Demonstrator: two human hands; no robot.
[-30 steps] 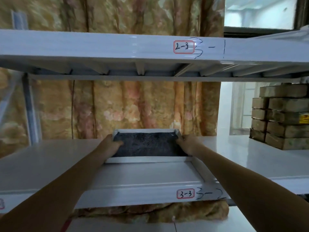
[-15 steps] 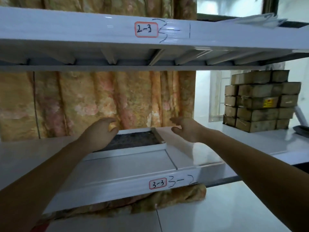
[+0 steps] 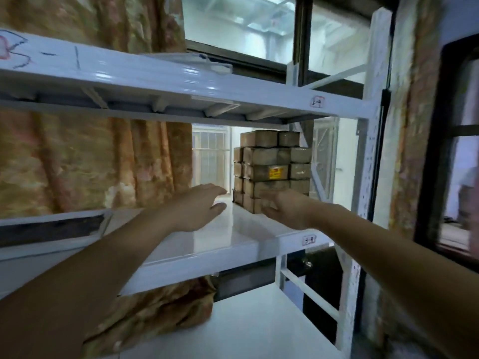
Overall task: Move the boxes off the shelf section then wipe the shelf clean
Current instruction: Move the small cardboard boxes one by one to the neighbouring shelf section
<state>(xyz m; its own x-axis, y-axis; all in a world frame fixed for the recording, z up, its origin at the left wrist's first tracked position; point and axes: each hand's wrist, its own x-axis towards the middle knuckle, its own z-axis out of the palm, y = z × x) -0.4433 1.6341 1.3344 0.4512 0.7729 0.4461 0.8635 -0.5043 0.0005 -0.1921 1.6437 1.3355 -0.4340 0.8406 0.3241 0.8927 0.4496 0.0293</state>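
Note:
A stack of several brown boxes (image 3: pixel 272 169) stands at the right end of the white middle shelf (image 3: pixel 225 242); one box bears a yellow label. My left hand (image 3: pixel 199 206) reaches over the shelf just left of the stack, fingers stretched out, holding nothing. My right hand (image 3: pixel 287 208) is at the stack's lower front corner with fingers spread; blur hides whether it touches the boxes. A shallow white tray with dark contents (image 3: pixel 51 229) lies on the shelf at the far left.
An upper white shelf (image 3: pixel 181 81) hangs close above the stack. A perforated white upright (image 3: pixel 368 164) bounds the shelf on the right. A patterned curtain (image 3: pixel 90 161) and a window are behind. A lower shelf (image 3: pixel 246 325) lies beneath.
Both hands left the dark tray and moved right along the shelf to the stack of boxes. The view swung right, so the tray now sits at the far left.

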